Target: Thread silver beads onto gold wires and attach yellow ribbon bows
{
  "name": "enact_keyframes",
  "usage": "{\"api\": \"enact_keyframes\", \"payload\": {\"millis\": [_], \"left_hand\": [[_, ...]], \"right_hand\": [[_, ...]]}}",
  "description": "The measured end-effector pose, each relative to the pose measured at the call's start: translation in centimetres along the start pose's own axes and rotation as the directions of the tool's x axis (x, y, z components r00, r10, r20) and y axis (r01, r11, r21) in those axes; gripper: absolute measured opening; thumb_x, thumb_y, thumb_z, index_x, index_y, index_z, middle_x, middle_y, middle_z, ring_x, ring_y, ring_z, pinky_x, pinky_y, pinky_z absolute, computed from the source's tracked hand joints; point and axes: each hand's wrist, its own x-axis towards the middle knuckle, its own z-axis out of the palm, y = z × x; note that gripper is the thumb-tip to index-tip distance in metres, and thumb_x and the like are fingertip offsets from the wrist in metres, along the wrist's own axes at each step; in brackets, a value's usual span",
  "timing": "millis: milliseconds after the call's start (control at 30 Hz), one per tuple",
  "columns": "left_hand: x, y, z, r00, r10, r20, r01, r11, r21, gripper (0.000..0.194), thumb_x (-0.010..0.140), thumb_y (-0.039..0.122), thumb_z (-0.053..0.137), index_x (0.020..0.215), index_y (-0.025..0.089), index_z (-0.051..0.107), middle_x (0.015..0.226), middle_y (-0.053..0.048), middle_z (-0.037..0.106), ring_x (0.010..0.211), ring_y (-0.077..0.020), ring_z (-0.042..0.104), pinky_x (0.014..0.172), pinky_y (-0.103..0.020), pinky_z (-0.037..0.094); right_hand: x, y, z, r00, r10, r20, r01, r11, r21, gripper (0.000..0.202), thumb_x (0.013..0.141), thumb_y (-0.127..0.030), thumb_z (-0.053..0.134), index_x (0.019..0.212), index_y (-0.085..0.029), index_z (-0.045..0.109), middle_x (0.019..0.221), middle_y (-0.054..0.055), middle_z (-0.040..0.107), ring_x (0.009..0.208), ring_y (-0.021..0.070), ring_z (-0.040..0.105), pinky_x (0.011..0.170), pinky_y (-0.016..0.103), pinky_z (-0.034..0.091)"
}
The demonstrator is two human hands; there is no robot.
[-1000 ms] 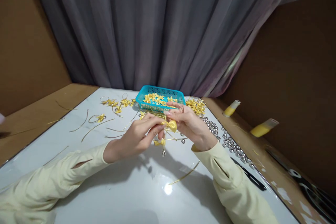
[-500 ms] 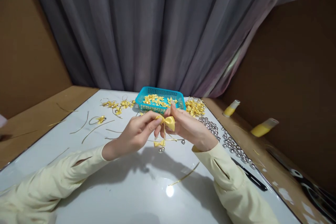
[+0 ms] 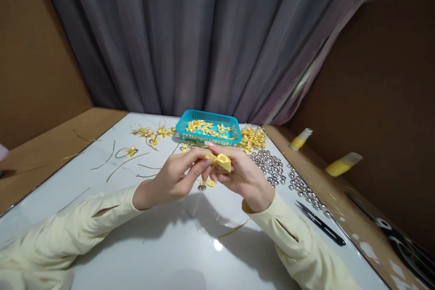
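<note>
A yellow satin ribbon bow (image 3: 222,162) is held in the air between my two hands, above the middle of the white table. My left hand (image 3: 180,173) pinches its left side between thumb and fingertips. From the right, my right hand (image 3: 245,174) closes around the bow's back and lower side, its fingertips meeting those of the left. A gold cord seems to be gathered at the fingers, but its ends are mostly hidden. Just below the hands a second small yellow bow (image 3: 210,183) shows beside a silver bead (image 3: 201,187).
Behind the hands stands a turquoise basket (image 3: 208,140) of yellow bows. More bows (image 3: 253,139) are heaped beside it, with silver beads (image 3: 268,163) nearer. Black tweezers (image 3: 321,224) lie right; cut gold cords (image 3: 124,165) lie left. Two yellow thread spools (image 3: 343,165) stand on the right cardboard.
My right hand has moved slightly left and down, its raised thumb now folded toward the bow. The cord that hung below the bow is now mostly hidden by my fingers.
</note>
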Motion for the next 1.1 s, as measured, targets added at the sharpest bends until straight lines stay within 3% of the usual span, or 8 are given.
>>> {"api": "enact_keyframes", "payload": {"millis": [167, 300, 433, 567, 800, 900, 1000, 1100], "left_hand": [[0.0, -0.6, 0.1, 0.997, 0.073, 0.001, -0.073, 0.994, 0.079, 0.017, 0.091, 0.005, 0.041, 0.097, 0.017, 0.05, 0.064, 0.003, 0.053, 0.055, -0.0091, 0.053, 0.054, -0.021, 0.046], [-0.1, -0.7, 0.1, 0.997, 0.071, 0.031, -0.073, 0.997, 0.038, 0.017, 0.091, 0.004, 0.041, 0.098, 0.017, 0.05, 0.064, 0.004, 0.052, 0.055, -0.0087, 0.051, 0.054, -0.021, 0.044], [0.2, -0.2, 0.0, 0.986, -0.158, 0.055, 0.163, 0.98, -0.111, 0.014, 0.095, 0.015, 0.039, 0.088, 0.019, 0.051, 0.06, 0.005, 0.049, 0.055, -0.009, 0.049, 0.054, -0.021, 0.041], [0.6, 0.2, 0.0, 0.908, -0.413, 0.065, 0.412, 0.857, -0.31, 0.02, 0.097, 0.026, 0.04, 0.082, 0.019, 0.051, 0.059, 0.006, 0.044, 0.059, -0.0094, 0.046, 0.06, -0.022, 0.041], [1.1, 0.8, -0.1, 0.887, -0.444, 0.129, 0.456, 0.794, -0.402, 0.021, 0.097, 0.029, 0.04, 0.081, 0.02, 0.049, 0.056, 0.007, 0.04, 0.053, -0.0098, 0.038, 0.055, -0.024, 0.036], [1.0, 1.0, -0.1, 0.939, -0.33, 0.093, 0.343, 0.898, -0.277, 0.018, 0.097, 0.022, 0.037, 0.085, 0.02, 0.05, 0.055, 0.007, 0.04, 0.053, -0.0114, 0.04, 0.06, -0.028, 0.036], [0.7, 1.2, -0.2, 0.998, -0.047, 0.037, 0.048, 0.999, -0.018, 0.017, 0.093, 0.01, 0.038, 0.089, 0.022, 0.049, 0.054, 0.006, 0.047, 0.062, -0.0142, 0.049, 0.072, -0.033, 0.033], [0.2, 1.9, -0.6, 0.969, 0.185, 0.166, -0.217, 0.956, 0.198, 0.024, 0.085, 0.001, 0.038, 0.087, 0.022, 0.049, 0.063, 0.005, 0.058, 0.071, -0.0145, 0.057, 0.077, -0.035, 0.027]], "right_hand": [[0.3, 0.0, -0.6, 1.0, 0.004, -0.014, -0.003, 1.0, 0.026, 0.034, 0.079, -0.031, 0.059, 0.049, -0.016, 0.052, 0.035, -0.006, 0.036, 0.036, 0.0063, 0.039, 0.035, 0.019, 0.017], [0.6, 0.0, -1.1, 1.0, -0.006, -0.016, 0.006, 0.999, 0.035, 0.031, 0.073, -0.034, 0.067, 0.052, -0.015, 0.055, 0.04, -0.005, 0.046, 0.037, 0.0055, 0.042, 0.035, 0.019, 0.019], [0.6, 0.0, -1.0, 0.998, -0.055, -0.038, 0.056, 0.998, 0.03, 0.032, 0.072, -0.038, 0.069, 0.054, -0.015, 0.056, 0.043, -0.003, 0.051, 0.038, 0.0062, 0.046, 0.037, 0.019, 0.024], [0.2, -0.2, -0.7, 0.989, -0.135, -0.054, 0.138, 0.989, 0.051, 0.048, 0.072, -0.044, 0.07, 0.045, -0.017, 0.041, 0.034, -0.009, 0.03, 0.035, 0.0041, 0.036, 0.038, 0.018, 0.022], [-1.0, -0.3, 0.5, 0.994, -0.104, 0.019, 0.101, 0.987, 0.129, 0.045, 0.082, -0.032, 0.059, 0.046, -0.017, 0.035, 0.035, -0.011, 0.024, 0.034, 0.0021, 0.011, 0.036, 0.018, 0.01], [-1.7, -0.3, 1.1, 0.996, -0.09, 0.016, 0.086, 0.982, 0.169, 0.033, 0.082, -0.025, 0.055, 0.053, -0.017, 0.042, 0.036, -0.012, 0.021, 0.036, 0.0035, 0.007, 0.036, 0.018, 0.01], [-1.9, -0.3, 1.0, 0.999, -0.043, 0.027, 0.037, 0.979, 0.201, 0.026, 0.082, -0.022, 0.055, 0.057, -0.016, 0.049, 0.037, -0.011, 0.022, 0.037, 0.0042, 0.009, 0.036, 0.017, 0.012], [-1.2, -0.3, 0.3, 0.999, 0.027, -0.025, -0.021, 0.975, 0.221, 0.034, 0.083, -0.021, 0.055, 0.051, -0.016, 0.045, 0.035, -0.011, 0.021, 0.036, 0.0046, 0.009, 0.034, 0.017, 0.012]]}}
